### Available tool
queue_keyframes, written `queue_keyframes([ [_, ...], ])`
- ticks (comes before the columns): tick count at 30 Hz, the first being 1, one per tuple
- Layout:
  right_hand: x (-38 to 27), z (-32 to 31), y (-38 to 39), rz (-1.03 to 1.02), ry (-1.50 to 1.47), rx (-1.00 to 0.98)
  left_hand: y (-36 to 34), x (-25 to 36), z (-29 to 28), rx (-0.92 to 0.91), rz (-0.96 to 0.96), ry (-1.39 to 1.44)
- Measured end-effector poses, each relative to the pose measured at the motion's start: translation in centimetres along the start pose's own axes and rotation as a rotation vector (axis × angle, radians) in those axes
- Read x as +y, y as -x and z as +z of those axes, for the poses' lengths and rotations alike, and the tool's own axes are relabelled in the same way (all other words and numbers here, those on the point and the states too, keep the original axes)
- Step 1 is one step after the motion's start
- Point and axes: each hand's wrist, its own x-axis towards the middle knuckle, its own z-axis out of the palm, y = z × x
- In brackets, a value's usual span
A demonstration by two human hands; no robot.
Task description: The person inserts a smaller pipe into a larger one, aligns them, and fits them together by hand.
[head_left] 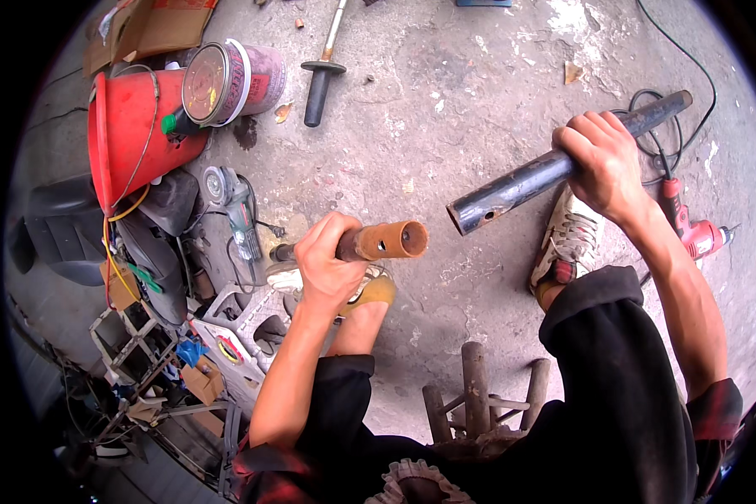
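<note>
My left hand is wrapped round a rusty metal tube, whose open end points right and has a small hole in its side. A thinner dark part of it sticks out behind the hand. My right hand grips a longer black steel pipe, which slants from lower left to upper right. Near its lower left end the pipe has a small round hole. The two tubes are held apart above the concrete floor, their open ends facing each other across a short gap.
At left are a red bucket, a paint can, an angle grinder and scrap frames. A rod with a black grip lies ahead. A red drill with its cord is at right. A wooden stool stands below.
</note>
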Motion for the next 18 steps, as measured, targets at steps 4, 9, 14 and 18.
queue_keyframes([
  [4, 0.1, -0.2, -0.1, 0.008, 0.006, -0.007, -0.2, 0.3, -0.4, -0.093, -0.066, -0.01],
  [9, 0.5, -1.0, -1.3, 0.004, -0.027, 0.003, -2.1, 1.1, -1.5, -0.223, -0.143, -0.01],
  [14, 0.0, -2.9, -5.0, 0.046, -0.085, 0.103, -5.1, 2.7, -5.8, -0.087, -0.26, 0.192],
  [18, -3.7, -6.8, -9.1, 0.098, -0.246, 0.217, -4.7, 3.7, -12.0, -0.042, -0.222, 0.432],
])
